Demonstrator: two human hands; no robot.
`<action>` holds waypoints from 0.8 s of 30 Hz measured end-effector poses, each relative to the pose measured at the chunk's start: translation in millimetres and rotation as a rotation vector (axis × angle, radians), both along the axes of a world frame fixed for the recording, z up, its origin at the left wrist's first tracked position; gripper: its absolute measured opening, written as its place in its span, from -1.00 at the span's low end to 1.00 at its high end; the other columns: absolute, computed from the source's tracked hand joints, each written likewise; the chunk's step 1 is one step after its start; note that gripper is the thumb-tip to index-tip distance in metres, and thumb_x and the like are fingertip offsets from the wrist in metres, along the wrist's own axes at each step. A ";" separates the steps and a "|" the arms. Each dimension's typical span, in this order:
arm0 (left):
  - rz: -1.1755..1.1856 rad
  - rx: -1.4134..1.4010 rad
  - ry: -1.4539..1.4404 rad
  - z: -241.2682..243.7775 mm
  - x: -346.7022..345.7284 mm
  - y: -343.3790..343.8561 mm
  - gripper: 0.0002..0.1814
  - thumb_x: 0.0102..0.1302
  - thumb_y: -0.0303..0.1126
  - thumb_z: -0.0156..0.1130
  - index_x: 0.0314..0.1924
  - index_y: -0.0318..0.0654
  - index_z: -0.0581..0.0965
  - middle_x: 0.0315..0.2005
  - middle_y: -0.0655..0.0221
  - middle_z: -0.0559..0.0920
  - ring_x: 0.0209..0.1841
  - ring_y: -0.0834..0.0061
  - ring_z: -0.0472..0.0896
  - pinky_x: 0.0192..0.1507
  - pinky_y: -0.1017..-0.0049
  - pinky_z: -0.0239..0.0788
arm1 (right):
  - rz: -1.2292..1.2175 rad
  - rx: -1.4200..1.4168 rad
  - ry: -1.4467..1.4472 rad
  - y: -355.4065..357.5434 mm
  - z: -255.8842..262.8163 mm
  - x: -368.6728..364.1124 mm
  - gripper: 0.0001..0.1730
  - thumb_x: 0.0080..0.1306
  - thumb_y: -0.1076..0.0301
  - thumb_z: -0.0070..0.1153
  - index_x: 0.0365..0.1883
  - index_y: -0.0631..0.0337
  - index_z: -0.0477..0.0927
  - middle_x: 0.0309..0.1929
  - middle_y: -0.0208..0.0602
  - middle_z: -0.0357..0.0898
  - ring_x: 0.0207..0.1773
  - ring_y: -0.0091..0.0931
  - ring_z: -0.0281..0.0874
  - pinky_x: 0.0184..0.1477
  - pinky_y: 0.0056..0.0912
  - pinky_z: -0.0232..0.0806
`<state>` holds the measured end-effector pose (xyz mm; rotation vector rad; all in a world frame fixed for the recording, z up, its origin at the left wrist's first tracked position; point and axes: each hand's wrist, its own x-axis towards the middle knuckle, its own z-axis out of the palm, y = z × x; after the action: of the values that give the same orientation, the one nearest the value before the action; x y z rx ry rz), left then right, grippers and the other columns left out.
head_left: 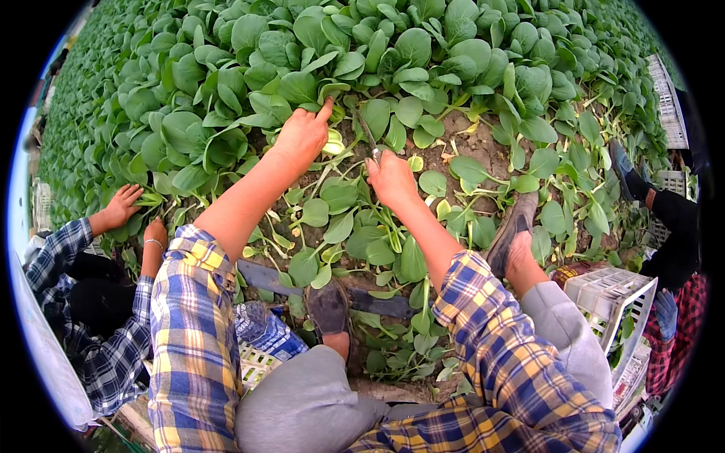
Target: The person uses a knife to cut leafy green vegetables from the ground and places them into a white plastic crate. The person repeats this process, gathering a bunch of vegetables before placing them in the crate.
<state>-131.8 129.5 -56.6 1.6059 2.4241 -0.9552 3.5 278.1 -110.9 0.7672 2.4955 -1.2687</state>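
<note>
My left hand [306, 131] is at the front edge of a dense bed of leafy greens, gripping a green plant [298, 89] among its leaves. Just below the fingers a pale, cut-looking stem base [334, 141] shows. To its right, my right hand [391, 176] is closed round the handle of a knife [368, 133], whose narrow blade points up and left among low leaves. The blade's tip lies close to the plants, apart from my left hand. Loose green leaves [340, 226] lie on the soil below both hands.
White plastic crates [603, 283] stand at the right. A blue-and-white bag [269, 331] lies by my left leg. A dark strip [379, 303] crosses the soil near my shoes. At the left, a co-worker's hands [122, 206] touch plants; another co-worker's gloved hand [665, 314] is at the right.
</note>
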 end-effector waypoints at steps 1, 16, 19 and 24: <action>-0.033 0.061 0.061 -7.2 2.9 -12.0 -0.58 0.08 -0.42 0.23 0.01 -0.29 0.57 0.43 0.12 0.19 -0.17 0.54 0.60 -0.04 0.50 0.34 | 0.022 -0.004 0.003 -1.1 -2.7 -5.2 -0.62 0.36 0.15 0.12 -0.18 0.39 0.52 -0.25 0.22 0.62 -0.14 0.08 0.58 -0.07 0.07 0.43; 0.061 0.251 0.001 -33.5 16.2 -54.2 -0.40 0.08 -0.48 0.17 0.20 -0.40 0.46 0.43 0.07 0.19 -0.24 0.53 0.58 -0.04 0.53 0.34 | 0.257 0.051 -0.070 6.5 -29.2 -30.2 -0.63 0.35 0.16 0.08 -0.20 0.38 0.57 -0.18 0.20 0.61 -0.06 0.04 0.57 0.02 0.01 0.42; 0.174 0.422 -0.084 -25.0 32.5 -70.2 -0.40 0.03 -0.54 0.17 0.17 -0.40 0.46 0.43 0.16 0.20 -0.20 0.41 0.59 -0.01 0.46 0.37 | 0.219 -0.038 -0.084 -0.6 -21.9 0.3 -0.64 0.34 0.18 0.08 -0.21 0.39 0.54 -0.22 0.22 0.61 -0.09 0.07 0.56 0.02 0.04 0.39; 0.462 0.939 -0.485 39.6 79.1 -67.6 -0.44 0.02 -0.64 0.21 0.12 -0.42 0.48 0.32 0.25 0.40 -0.04 0.29 0.62 0.09 0.43 0.40 | -0.384 -0.556 0.262 -14.1 45.7 62.6 -0.63 0.44 0.11 0.06 -0.18 0.31 0.48 -0.28 -0.24 0.70 -0.68 -0.62 0.37 -0.60 -0.49 0.30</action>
<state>-52.7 61.8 -17.0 1.0839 2.7614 0.6659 66.0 264.0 -65.2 1.0024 2.0403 -2.1917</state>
